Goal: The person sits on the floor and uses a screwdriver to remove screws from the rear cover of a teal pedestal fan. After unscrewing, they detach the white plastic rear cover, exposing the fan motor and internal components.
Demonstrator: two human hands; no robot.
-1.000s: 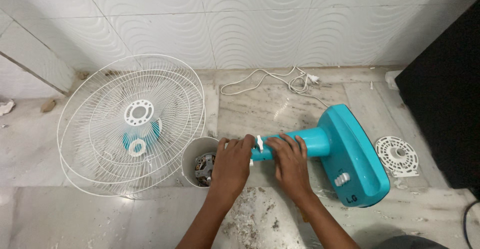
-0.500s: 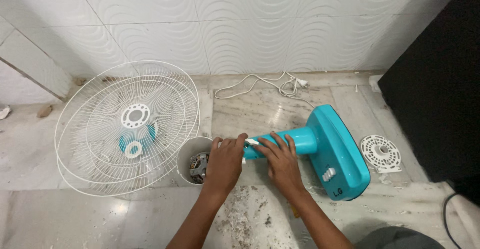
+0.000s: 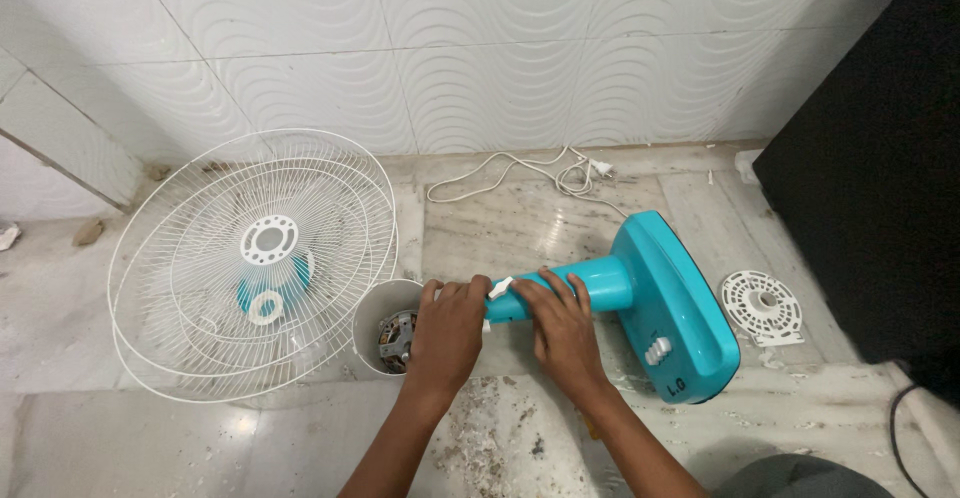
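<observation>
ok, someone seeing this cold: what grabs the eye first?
The teal fan stand lying on its side at centre right, with the left hand and right hand both on its neck around a small white knob. Next, the stacked white wire fan guards on the floor at left, beside the open motor housing. A white power cord lies coiled by the wall.

Both my forearms reach forward, my left grip point(image 3: 447, 333) and my right grip point(image 3: 562, 330) curled palm-down, close side by side.
</observation>
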